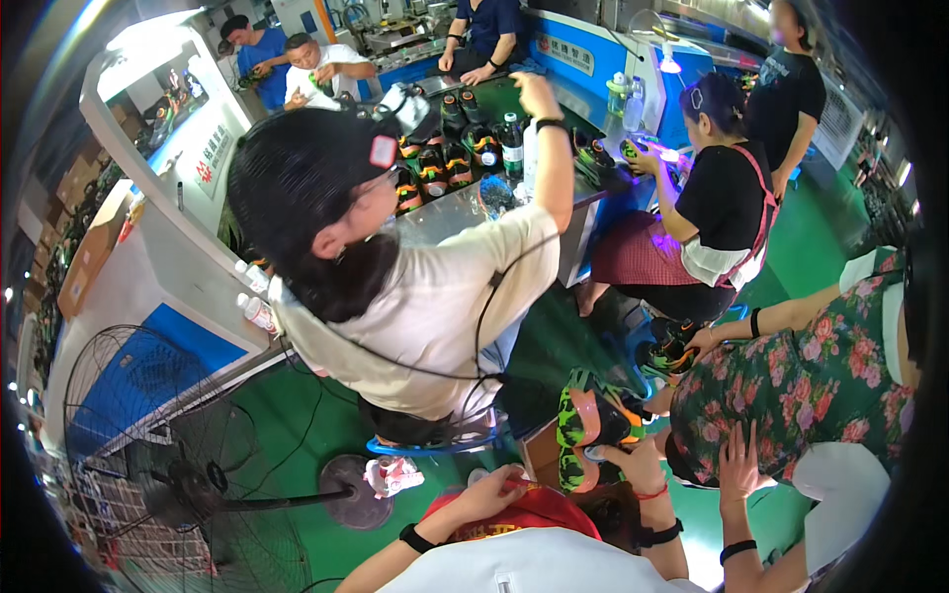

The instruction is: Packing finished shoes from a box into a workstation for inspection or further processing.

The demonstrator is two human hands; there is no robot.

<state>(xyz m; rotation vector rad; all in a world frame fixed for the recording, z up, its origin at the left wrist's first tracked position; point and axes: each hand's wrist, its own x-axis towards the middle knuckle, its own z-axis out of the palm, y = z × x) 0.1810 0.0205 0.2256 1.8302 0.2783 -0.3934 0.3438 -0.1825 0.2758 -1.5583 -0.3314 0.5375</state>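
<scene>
My left hand [491, 495], with a black band at its wrist, lies on a red cloth [554, 509] over my lap. Its fingers are loosely bent, and I see nothing in them. My right hand [638, 468], wearing a red string bracelet and a black band, is closed on a shoe [583, 469] coloured green, orange and black. The thumb presses on the shoe's upper; the rest of the grip is partly hidden. Another shoe [598, 413] in the same colours lies just beyond it, touching or very close.
Just ahead, a person in a cream shirt [425, 287] sits on a blue stool [435, 447] by a bench of shoes [433, 168]. To the right, a person in a floral apron [791, 395] holds dark shoes [667, 346]. A large fan [183, 479] stands left.
</scene>
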